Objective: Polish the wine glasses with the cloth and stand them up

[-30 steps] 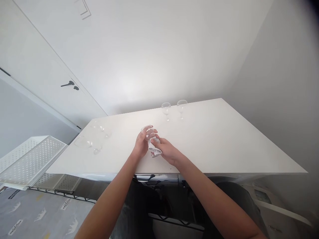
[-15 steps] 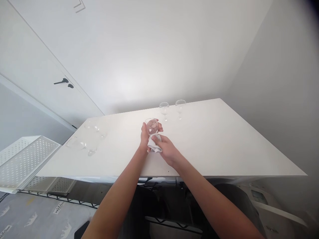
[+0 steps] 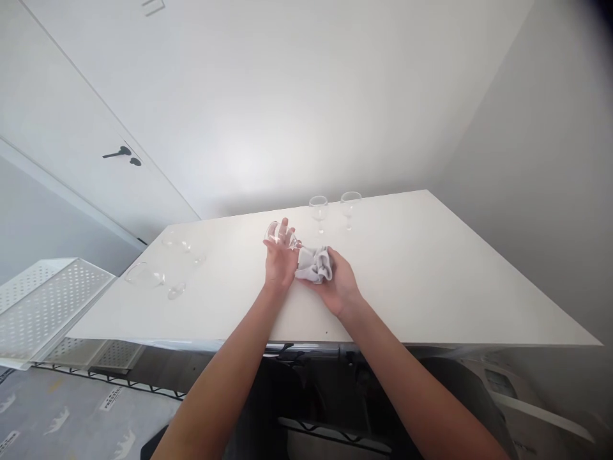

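Over the middle of the white table, my left hand [image 3: 280, 263] holds a clear stemmed glass [image 3: 276, 234] by its bowl, tilted with the rim toward the upper left. My right hand [image 3: 341, 279] is wrapped round a bunched light grey cloth [image 3: 315, 264], which covers the foot end of the glass. The stem is mostly hidden by the cloth and fingers. Behind my hands, two stemmed glasses stand upright: one [image 3: 318, 207] nearer and another [image 3: 351, 204] to its right. At the table's left, two more glasses lie on their sides, a front one [image 3: 146, 275] and a back one [image 3: 177, 243].
The white table [image 3: 431, 281] has a wall along its back and its front edge close to me. A white perforated rack [image 3: 38, 306] adjoins the left end. A door with a black handle [image 3: 117, 153] is at the upper left. Below right is a pale machine [image 3: 531, 396].
The glass has tipped from nearly upright to leaning left. My right hand and the cloth have shifted right, and the cloth now wraps the foot end.
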The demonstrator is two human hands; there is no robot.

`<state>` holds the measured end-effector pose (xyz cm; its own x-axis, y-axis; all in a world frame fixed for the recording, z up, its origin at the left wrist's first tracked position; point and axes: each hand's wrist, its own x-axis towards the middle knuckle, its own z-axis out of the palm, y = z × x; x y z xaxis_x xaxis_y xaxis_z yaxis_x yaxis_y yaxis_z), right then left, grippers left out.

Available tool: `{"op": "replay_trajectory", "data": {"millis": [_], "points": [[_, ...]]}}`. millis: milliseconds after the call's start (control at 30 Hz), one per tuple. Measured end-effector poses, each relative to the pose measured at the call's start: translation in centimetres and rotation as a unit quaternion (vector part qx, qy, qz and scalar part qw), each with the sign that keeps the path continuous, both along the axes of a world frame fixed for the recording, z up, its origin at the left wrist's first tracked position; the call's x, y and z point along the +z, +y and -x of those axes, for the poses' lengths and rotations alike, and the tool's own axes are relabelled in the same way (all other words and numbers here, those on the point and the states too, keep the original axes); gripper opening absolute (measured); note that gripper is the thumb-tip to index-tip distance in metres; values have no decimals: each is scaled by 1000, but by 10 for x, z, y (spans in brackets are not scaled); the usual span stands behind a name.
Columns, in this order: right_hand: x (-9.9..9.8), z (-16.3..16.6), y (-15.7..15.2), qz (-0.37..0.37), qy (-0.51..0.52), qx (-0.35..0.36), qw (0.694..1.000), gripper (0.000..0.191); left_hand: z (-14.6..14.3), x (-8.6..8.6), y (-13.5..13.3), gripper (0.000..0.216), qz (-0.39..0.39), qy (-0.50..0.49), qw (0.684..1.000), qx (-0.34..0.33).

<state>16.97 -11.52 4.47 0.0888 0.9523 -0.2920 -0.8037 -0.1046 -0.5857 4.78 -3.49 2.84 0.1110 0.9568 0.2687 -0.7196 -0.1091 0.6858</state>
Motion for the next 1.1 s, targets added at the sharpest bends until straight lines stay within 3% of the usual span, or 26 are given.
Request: {"op": "replay_trajectory", "data": {"millis": [67, 167, 300, 367, 433, 500, 533, 600, 667, 700, 767, 800, 833, 867, 967, 1000, 1033, 1100], "points": [[5, 3, -2, -32, 27, 52, 998, 27, 2, -4, 1, 61, -33, 3, 999, -14], [13, -2, -3, -55, 21, 52, 997, 39, 4, -9, 3, 76, -52, 18, 998, -36], [15, -14, -6, -42, -128, 25, 991, 35, 4, -11, 5, 80, -64, 36, 995, -61], [14, -13, -11, -50, -280, -43, 958, 29, 4, -11, 4, 87, -58, 66, 994, -62], [12, -7, -17, -80, -427, -128, 892, 29, 5, -10, 3, 91, -50, 88, 994, -43], [11, 0, -21, -105, -504, -173, 840, 30, 7, -9, 2, 89, -48, 83, 995, -27], [11, 3, -21, -103, -510, -169, 837, 28, 8, -10, 2, 87, -50, 76, 996, -25], [10, 5, -18, -60, -445, -96, 888, 23, 10, -12, 3, 87, -52, 73, 996, -24], [8, 3, -12, -1, -301, 27, 953, 25, 11, -14, 4, 91, -43, 98, 994, -20], [8, 1, -10, 21, -233, 81, 969, 28, 11, -14, 4, 92, -36, 114, 993, -18], [7, -5, -7, 38, -199, 143, 969, 40, 10, -14, 5, 92, -27, 130, 991, -11], [7, -8, -8, 35, -258, 147, 954, 48, 10, -13, 5, 90, -27, 127, 991, -4], [8, -11, -9, 31, -362, 130, 923, 54, 9, -12, 5, 88, -33, 119, 992, 5], [8, -15, -10, 29, -487, 102, 867, 58, 9, -10, 5, 86, -41, 111, 993, 14], [8, -27, -13, 33, -767, 45, 639, 49, 7, -4, 6, 80, -54, 100, 993, 28], [8, -30, -13, 26, -808, 58, 586, 41, 7, -3, 6, 79, -54, 99, 993, 26], [9, -32, -13, 10, -831, 80, 551, 31, 6, -2, 6, 78, -53, 99, 993, 23], [11, -34, -14, -43, -852, 111, 510, 21, 4, 0, 6, 79, -51, 105, 993, 14]]}}
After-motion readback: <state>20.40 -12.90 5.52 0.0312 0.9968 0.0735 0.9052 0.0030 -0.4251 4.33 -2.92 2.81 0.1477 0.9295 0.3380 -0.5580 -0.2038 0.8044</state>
